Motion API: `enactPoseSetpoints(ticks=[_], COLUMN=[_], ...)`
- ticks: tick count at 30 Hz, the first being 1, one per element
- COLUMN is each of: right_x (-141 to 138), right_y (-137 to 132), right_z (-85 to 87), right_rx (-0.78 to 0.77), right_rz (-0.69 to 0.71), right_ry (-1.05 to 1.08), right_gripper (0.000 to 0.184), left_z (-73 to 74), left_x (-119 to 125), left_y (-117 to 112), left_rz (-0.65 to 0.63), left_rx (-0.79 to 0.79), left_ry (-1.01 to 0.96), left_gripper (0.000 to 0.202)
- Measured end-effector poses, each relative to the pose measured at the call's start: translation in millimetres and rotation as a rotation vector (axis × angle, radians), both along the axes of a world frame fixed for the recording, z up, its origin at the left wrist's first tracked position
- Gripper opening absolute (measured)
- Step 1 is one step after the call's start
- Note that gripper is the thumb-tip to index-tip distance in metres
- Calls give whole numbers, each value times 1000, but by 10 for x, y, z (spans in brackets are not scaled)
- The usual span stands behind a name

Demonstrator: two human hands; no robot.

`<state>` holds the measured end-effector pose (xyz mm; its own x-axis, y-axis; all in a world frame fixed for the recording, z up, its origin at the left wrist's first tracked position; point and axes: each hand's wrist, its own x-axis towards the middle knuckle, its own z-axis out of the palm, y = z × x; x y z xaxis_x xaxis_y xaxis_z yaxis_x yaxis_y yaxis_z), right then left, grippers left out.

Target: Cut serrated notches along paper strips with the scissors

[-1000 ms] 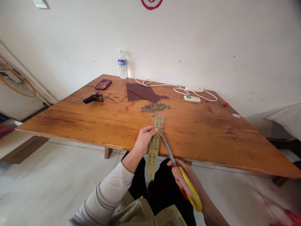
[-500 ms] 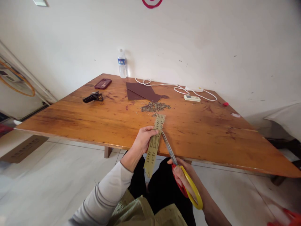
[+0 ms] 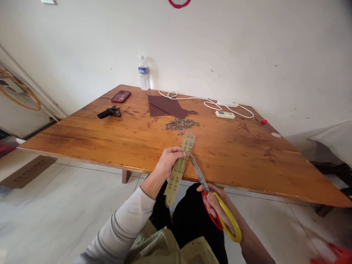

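My left hand (image 3: 171,160) pinches a long tan strip (image 3: 175,179) printed with "JZ-51" and dark outlines, near its middle. The strip's upper end reaches over the table, and its notched lower end hangs past the table's front edge. My right hand (image 3: 216,201) is closed around the handles of a pair of scissors (image 3: 202,176), one handle red and one yellow. The blade tips meet the right edge of the strip, close to my left thumb. Beyond the strip, a pile of small cut scraps (image 3: 181,124) lies on the wooden table (image 3: 110,139).
Dark maroon sheets (image 3: 165,106) lie behind the scraps. A water bottle (image 3: 143,73) stands against the wall. At the left are a phone (image 3: 121,96) and a black object with a cord (image 3: 109,112). A white cable (image 3: 192,98) and a small remote-like device (image 3: 224,114) lie at the back right.
The strip has tilted, its lower end swinging left and its upper end slightly right. The scissors' handles have spread a little and moved slightly right.
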<state>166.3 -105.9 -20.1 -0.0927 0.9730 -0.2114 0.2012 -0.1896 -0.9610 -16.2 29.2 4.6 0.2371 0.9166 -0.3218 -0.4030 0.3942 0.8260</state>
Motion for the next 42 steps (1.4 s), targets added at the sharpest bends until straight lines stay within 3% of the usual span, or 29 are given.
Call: enactPoseSetpoints(ticks=[12,28,31,35,42], right_x=[-26,-34,-18,-31,-242], right_y=[-29,25,26,16,18], right_z=[64,-109,-186,-227,-228], right_rx=[-33,33,-19,31,-19], right_rz=[-56,-40,-6,69,-86], right_ry=[5,-15,38,121,141], right_gripper=[66,45,52,60,70], left_z=[-21,-12,-21,-53,-50], left_x=[-15,-27,-17,17,59], left_y=[7,15,9,-2,-16], left_rz=[-30,-48,-36,2,44], left_rx=[18,14,19,45,61], left_ry=[4,-1,4,15,33], left_gripper=[15,16,14,13,12])
